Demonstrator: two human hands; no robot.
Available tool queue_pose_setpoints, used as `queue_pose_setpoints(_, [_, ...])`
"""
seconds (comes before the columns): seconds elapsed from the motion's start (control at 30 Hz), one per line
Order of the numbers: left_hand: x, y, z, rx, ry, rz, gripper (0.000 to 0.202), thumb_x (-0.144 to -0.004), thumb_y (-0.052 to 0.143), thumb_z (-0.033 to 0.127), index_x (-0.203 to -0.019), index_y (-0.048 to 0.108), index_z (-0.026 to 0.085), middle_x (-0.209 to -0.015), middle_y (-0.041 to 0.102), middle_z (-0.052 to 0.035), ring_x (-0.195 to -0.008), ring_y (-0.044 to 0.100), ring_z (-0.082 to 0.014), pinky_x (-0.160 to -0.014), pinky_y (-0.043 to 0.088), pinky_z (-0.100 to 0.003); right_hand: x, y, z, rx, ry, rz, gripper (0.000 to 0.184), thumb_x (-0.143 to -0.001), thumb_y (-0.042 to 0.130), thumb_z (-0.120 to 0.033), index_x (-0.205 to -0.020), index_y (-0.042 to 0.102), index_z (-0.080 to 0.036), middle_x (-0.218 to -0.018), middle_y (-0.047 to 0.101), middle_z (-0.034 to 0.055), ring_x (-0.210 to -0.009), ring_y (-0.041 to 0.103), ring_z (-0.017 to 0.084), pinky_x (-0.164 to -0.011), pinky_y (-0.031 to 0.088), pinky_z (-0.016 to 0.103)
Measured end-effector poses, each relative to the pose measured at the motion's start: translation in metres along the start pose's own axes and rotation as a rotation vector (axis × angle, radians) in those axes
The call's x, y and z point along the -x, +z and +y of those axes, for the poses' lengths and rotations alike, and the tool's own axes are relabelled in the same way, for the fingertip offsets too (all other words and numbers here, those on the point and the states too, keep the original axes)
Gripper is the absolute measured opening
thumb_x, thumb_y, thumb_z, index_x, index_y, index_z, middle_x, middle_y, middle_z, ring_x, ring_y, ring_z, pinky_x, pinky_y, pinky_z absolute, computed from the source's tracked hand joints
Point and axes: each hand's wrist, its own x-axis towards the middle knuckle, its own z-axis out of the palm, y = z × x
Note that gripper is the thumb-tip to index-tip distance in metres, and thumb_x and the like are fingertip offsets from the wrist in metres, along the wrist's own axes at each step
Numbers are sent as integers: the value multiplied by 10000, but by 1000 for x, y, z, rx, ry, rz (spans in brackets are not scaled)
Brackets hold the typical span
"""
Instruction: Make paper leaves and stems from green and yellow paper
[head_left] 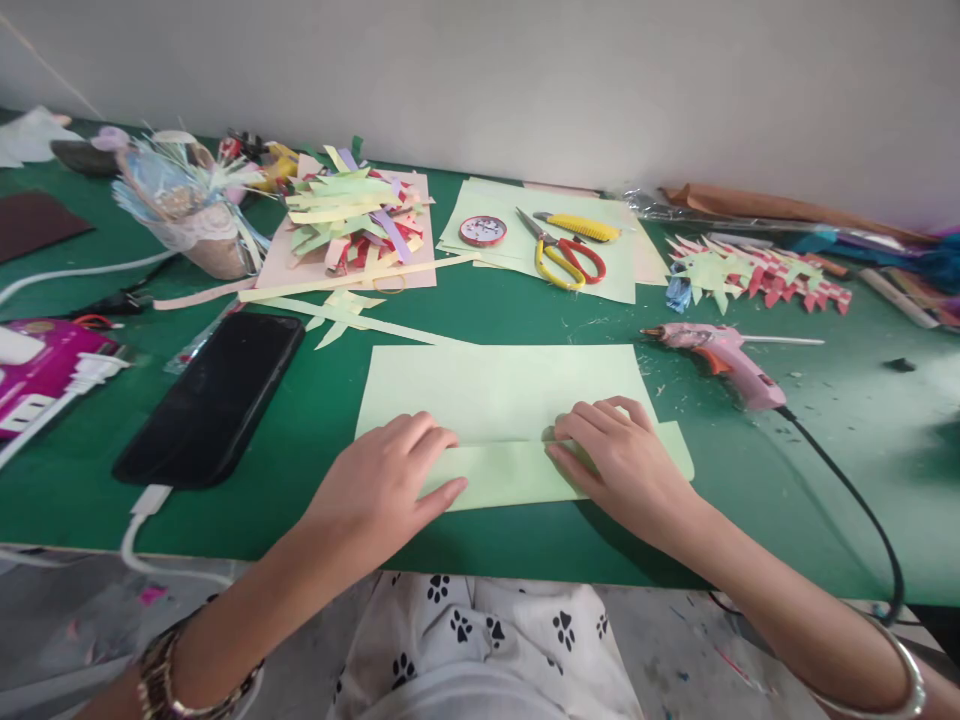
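Pale green rectangular paper sheet [499, 390] lying on green tabletop [322, 410], near edge folded over. Left hand [382, 485], right hand [615, 455] pressing flap flat, pinning crease; each grip lying open, clasping nothing. Pink glue gun [720, 360] resting just right.

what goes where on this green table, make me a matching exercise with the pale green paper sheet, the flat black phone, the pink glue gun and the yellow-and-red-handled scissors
Things
1. pale green paper sheet
2. flat black phone
3. pink glue gun
4. yellow-and-red-handled scissors

Places
a. at the left, white cable plugged in
b. far side, lying on a second pale green sheet
c. under the left hand and right hand
d. at the right, black cord trailing

Pairs: 1-c, 2-a, 3-d, 4-b
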Motion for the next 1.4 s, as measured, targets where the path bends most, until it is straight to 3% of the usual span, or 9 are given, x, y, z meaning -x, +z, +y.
queue_pose_setpoints(0.17, [-7,8,8,42,55,26,218,-887,399,320,-933,548,168,-861,559,-42,-765,552,-160,-626,419,-262,-14,-3,-22,-97,-54,-72,245,-872,446,-378,-879,558,-161,-808,601,44,-734,528,167,-745,331,321])
queue_pose_setpoints(0.33, [-2,3,-2,101,-5,26,226,-867,434,361,-927,560,183,-857,580,-33,-772,561,-167,-626,415,-260,-34,6,-43,-136,-53,-133,220,-867,453,-326,-762,547,-157,-703,568,22,-619,489,130,-608,281,273])
queue_pose_setpoints(0.47, [10,-8,-21,123,-138,-13,286,-835,455,458,-869,568,198,-849,599,-21,-759,569,-174,-627,411,-266,-37,9,-43,-186,3,-159,208,-865,418,-245,-693,504,-164,-658,524,-6,-566,426,95,-587,259,258])
queue_pose_setpoints(0.6, [21,-9,-33,132,-227,13,344,-819,440,513,-849,569,196,-846,607,-25,-772,576,-187,-632,415,-270,-35,8,-41,-185,-33,-194,218,-868,392,-203,-681,495,-164,-667,507,-4,-584,410,91,-580,245,252])
queue_pose_setpoints(0.83, [28,-2,-32,92,-233,62,285,-863,412,445,-880,535,189,-851,594,-44,-788,564,-189,-634,414,-276,-37,8,-43,-157,-36,-207,218,-860,382,-188,-674,495,-165,-657,495,-7,-562,386,86,-563,239,248])
queue_pose_setpoints(0.97, [31,-1,-30,23,-181,132,246,-878,413,390,-968,532,194,-914,580,-56,-828,567,-197,-654,429,-291,-37,10,-42,-148,-30,-192,198,-846,399,-190,-677,500,-167,-646,488,-16,-547,377,81,-553,246,245])
queue_pose_setpoints(1.13, [37,1,-19,-213,-67,280,148,-861,472,232,-960,581,219,-992,596,-62,-891,559,-218,-763,425,-349,-36,14,-41,-138,-45,-142,201,-841,408,-201,-664,496,-166,-633,480,-20,-535,368,79,-555,245,242])
queue_pose_setpoints(1.27, [40,5,-2,-187,167,163,273,-896,415,239,-1130,550,198,-1163,577,-61,-1050,520,-206,-873,400,-336,-36,16,-41,-125,-63,-111,205,-844,405,-205,-666,498,-162,-633,487,-14,-543,389,82,-560,239,243])
queue_pose_setpoints(1.4, [46,12,3,-174,210,68,492,-879,398,459,-1313,406,226,-1360,423,-79,-1221,388,-260,-979,321,-407,-36,16,-41,-126,-75,-100,217,-846,398,-201,-655,493,-161,-624,485,-13,-541,397,84,-558,238,243])
